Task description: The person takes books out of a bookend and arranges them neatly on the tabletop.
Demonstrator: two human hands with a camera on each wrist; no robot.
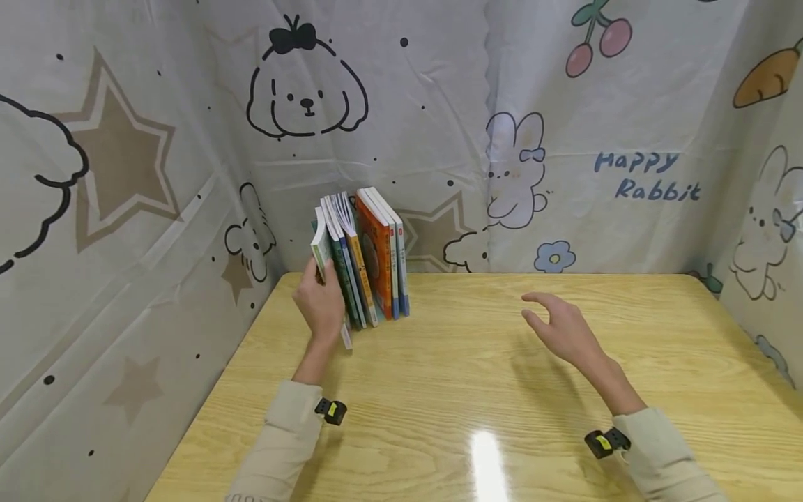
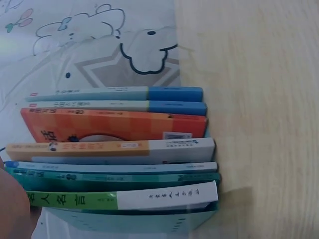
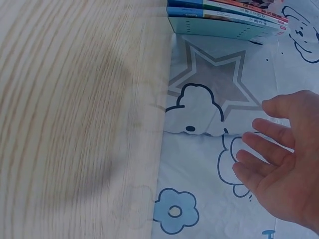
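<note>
At the left end of a row of upright books, my left hand (image 1: 321,300) holds a thin green-and-white book (image 2: 167,196) between thumb and fingers. Its white lower spine sticks out a little past the neighbouring books toward me. Right beside it stand a dark green book (image 2: 124,178), a thin blue-and-white book (image 2: 189,168) and an orange-and-white book (image 2: 182,149). A light green bookend (image 2: 124,221) shows at the row's outer side. Over the table, well to the right of the books, my right hand (image 1: 564,331) hangs with relaxed, spread fingers and holds nothing.
Farther right in the row lean a red-orange book (image 1: 376,254) and two white-and-blue books (image 1: 401,272). The wooden table (image 1: 439,376) meets a patterned cloth (image 1: 426,104) at the back. More cloth hangs along both sides.
</note>
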